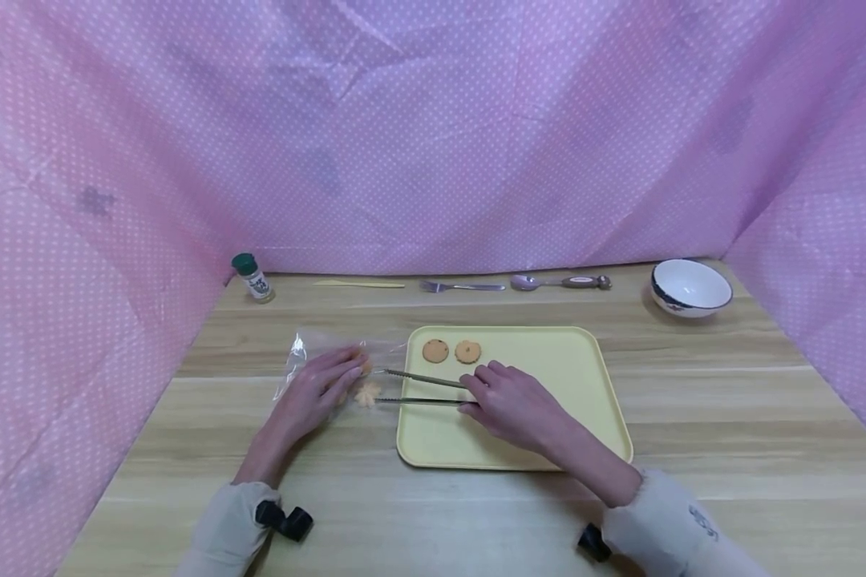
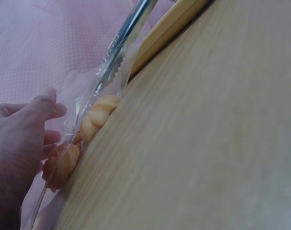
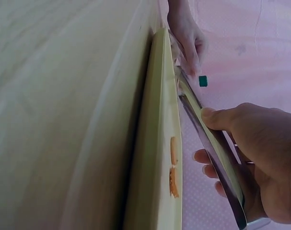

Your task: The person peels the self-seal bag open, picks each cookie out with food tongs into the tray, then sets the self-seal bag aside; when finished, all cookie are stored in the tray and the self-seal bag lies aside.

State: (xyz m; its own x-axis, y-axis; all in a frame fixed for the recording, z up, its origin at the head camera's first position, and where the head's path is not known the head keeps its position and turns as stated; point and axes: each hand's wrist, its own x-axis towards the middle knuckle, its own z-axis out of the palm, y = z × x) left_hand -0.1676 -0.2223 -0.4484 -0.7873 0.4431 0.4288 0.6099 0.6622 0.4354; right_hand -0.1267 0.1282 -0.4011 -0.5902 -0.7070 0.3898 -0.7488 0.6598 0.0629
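2 tong arms (image 1: 426,379) point to 9 o'clock, my right grip (image 1: 514,409) clamped round them; my left grip (image 1: 323,386), I can't tell. Squeezing hard could crumble a bagged biscuit (image 1: 367,393).

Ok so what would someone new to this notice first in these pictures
Probably the pink dotted cloth hanging behind the table. Next, the yellow tray in the middle, two cookies near its far left corner. Then the right hand holding metal tongs over the tray, tips at the clear bag beside it.
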